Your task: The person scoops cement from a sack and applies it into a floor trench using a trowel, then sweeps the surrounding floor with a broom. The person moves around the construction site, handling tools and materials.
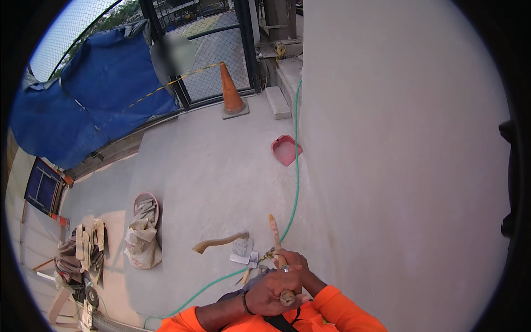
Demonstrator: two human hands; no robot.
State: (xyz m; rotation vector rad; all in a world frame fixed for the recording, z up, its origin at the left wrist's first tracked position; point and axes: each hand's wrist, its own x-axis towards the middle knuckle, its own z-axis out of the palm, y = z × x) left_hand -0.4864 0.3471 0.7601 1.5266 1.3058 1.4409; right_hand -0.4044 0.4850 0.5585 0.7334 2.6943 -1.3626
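My left hand [274, 292], with a dark band at its wrist, is closed around the butt end of a wooden stick [275, 231]. Just beyond it, my right hand [294, 262] grips the same stick, whose tapered, yellowish tip points away from me. A ring shows where the hands meet. Past my hands on the floor lie a curved wooden handle [220, 242], a flat grey metal plate [241, 252] and a small tool with a metal head [253, 260]. My arms partly hide the tools nearest me.
A green hose [297, 182] runs along the tall pale wall [409, 155]. Farther off are a pink dustpan [285, 150], an orange cone [230, 91] and a pale block [277, 103]. To the left are a sack [143, 243], a pink basin [156, 203], wood scraps [88, 243] and blue tarpaulin [105, 94].
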